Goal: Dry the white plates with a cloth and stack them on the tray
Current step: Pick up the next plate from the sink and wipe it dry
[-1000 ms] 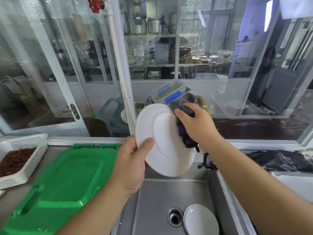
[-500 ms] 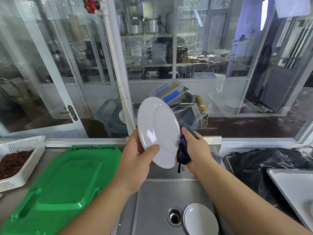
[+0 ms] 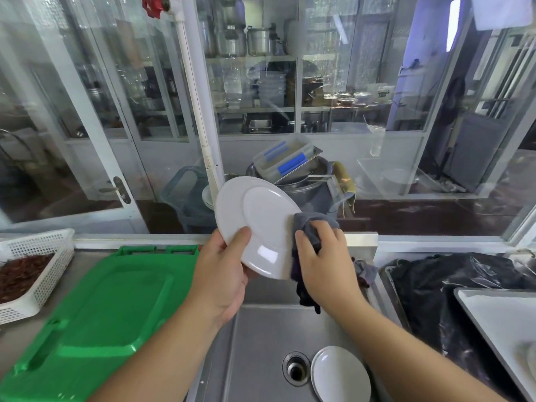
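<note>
Two hands working over sink [image 3: 261, 358]: left hand [image 3: 223, 282] is gripping tilted plate [image 3: 258, 224] by its rim, exposing underside so right hand [image 3: 324, 265], clutching cloth [image 3: 307, 224], is wiping its edge.

- A wall of glass panels in white frames [image 3: 87, 117] runs behind the counter.
- Through the glass, shelves [image 3: 261, 108] carry metal pots [image 3: 259, 40] and clear containers.
- A white pipe [image 3: 197, 105] with a red valve handle [image 3: 151, 5] rises at the centre.
- A dark doorway [image 3: 475, 152] stands on the right.
- Daylight falls through a narrow opening [image 3: 453, 23] at upper right.
</note>
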Motion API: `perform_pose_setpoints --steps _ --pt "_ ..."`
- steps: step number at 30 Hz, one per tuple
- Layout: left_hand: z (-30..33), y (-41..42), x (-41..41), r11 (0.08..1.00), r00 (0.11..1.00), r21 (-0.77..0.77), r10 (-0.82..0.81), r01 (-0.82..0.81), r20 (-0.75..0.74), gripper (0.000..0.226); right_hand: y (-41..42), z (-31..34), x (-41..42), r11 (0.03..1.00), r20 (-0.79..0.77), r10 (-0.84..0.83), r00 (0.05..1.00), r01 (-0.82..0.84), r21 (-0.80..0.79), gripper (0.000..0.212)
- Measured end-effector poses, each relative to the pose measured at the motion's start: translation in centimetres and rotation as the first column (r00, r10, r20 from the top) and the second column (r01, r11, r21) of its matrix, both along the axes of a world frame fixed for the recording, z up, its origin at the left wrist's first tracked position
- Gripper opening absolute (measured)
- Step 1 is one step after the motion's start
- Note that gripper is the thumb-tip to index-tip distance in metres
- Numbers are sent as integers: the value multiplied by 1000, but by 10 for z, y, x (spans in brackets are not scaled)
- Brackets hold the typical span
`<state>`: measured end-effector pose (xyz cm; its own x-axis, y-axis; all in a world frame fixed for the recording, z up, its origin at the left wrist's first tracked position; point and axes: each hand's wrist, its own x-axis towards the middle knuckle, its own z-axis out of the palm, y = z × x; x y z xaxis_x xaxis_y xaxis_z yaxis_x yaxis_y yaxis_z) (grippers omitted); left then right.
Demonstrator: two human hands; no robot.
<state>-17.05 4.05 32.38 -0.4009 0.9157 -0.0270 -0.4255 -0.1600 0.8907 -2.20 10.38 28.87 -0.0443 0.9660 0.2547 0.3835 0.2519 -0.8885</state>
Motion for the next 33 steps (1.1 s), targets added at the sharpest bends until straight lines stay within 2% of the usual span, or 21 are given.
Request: perform_pose_setpoints --steps 4,6,9,12,16,20,23,26,28,31,33 --pt "-4 -1 1 999 996 -45 13 -16 -84 20 -22 -1 -3 957 206 73 976 -126 259 23" --pt "-10 -4 3 998 992 -62 -35 27 -123 22 -19 12 -3 911 263 149 953 -236 339 25" --pt "-14 -9 6 994 992 -57 -96 92 -87 25 -2 34 -4 855 317 194 928 -318 409 29" --pt "-12 -9 7 996 993 -9 -91 91 -73 22 18 46 -6 873 336 148 930 -283 398 31" --pt "-6 -10 2 999 996 33 -5 8 -94 19 33 42 -6 956 347 18 938 -117 267 32" --pt "-2 -9 -5 997 994 43 62 -59 -85 22 15 21 -3 983 332 46 942 -102 152 27" --pt "-10 -7 -9 996 992 20 88 -87 -89 26 -8 10 -8 958 265 142 954 -200 205 18" --pt "-21 -9 -7 999 991 -9 45 -47 -126 29 -13 16 -17 900 208 246 947 -303 313 22" --pt "-27 -11 -3 1000 985 0 -4 4 -171 21 -4 27 -22 881 206 237 949 -299 365 25" --pt "-30 -14 0 999 980 24 -34 39 -197 28 17 45 -24 887 243 172 955 -257 383 30" --pt "-30 -14 0 998 974 46 -39 50 -221 35 31 51 -22 920 279 114 953 -208 332 32"
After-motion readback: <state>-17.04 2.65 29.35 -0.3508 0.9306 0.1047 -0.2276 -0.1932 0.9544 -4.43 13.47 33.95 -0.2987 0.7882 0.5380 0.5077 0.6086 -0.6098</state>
